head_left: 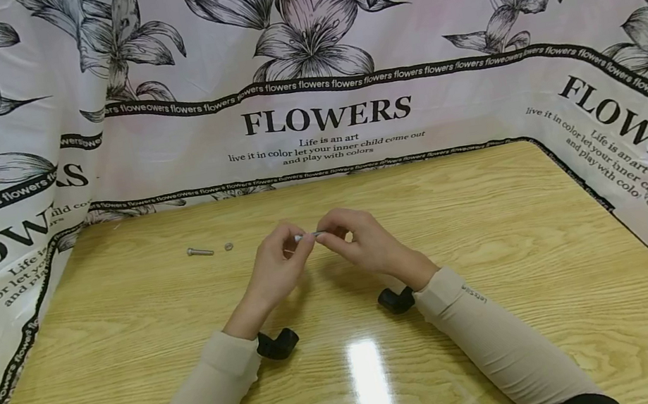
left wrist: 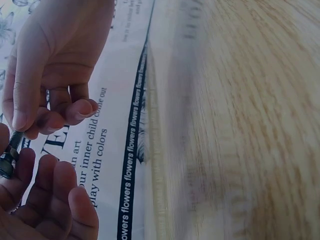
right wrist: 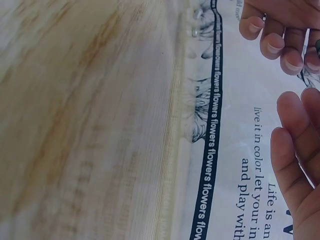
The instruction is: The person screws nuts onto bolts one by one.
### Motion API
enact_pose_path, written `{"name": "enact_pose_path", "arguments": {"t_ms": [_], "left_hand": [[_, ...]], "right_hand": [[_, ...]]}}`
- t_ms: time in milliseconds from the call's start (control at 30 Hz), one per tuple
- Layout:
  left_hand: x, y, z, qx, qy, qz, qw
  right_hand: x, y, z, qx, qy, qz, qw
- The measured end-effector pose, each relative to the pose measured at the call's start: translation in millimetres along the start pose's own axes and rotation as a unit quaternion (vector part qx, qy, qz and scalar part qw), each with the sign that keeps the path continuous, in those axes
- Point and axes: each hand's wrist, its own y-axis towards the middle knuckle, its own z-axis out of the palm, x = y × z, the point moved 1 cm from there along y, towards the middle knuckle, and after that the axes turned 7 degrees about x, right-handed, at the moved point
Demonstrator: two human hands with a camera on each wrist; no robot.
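Above the middle of the table, both hands meet at a small metal bolt (head_left: 299, 237). My left hand (head_left: 279, 261) pinches its head end between thumb and fingers, and my right hand (head_left: 363, 244) pinches the threaded end. In the left wrist view the bolt (left wrist: 11, 154) slants at the left edge, with a wider nut-like collar on its shank near the head. The left hand (left wrist: 47, 200) is below it there, the right hand (left wrist: 60, 65) above. Only parts of both hands show in the right wrist view. Another bolt (head_left: 200, 252) lies on the table left of the hands, beside a nut (head_left: 228, 246).
The wood-grain table (head_left: 134, 376) spreads under both arms. A flower-printed sheet (head_left: 332, 133) hangs behind it and along both sides. Black wrist mounts (head_left: 278, 345) stick out inward from the beige sleeves.
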Motion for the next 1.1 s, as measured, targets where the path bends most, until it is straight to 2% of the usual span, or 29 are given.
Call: {"name": "enact_pose_path", "arguments": {"t_ms": [200,367,733,1100], "left_hand": [[1.3,-0.4,-0.4,0.003,0.003,-0.006,1.0],[-0.8,-0.6,0.1,0.003,-0.016,-0.017,0.9997],[-2.5,0.2,0.3,-0.015,-0.035,0.052,0.9979],[-2.1,0.5,0.4,-0.015,-0.01,0.027,0.9995]], "right_hand": [[0.2,0.0,-0.1,0.002,0.001,0.002,1.0],[0.3,0.1,0.0,0.001,0.001,0.002,1.0],[0.8,0.6,1.6,-0.005,0.006,0.014,1.0],[0.9,0.4,2.0,-0.005,0.005,0.013,1.0]]}}
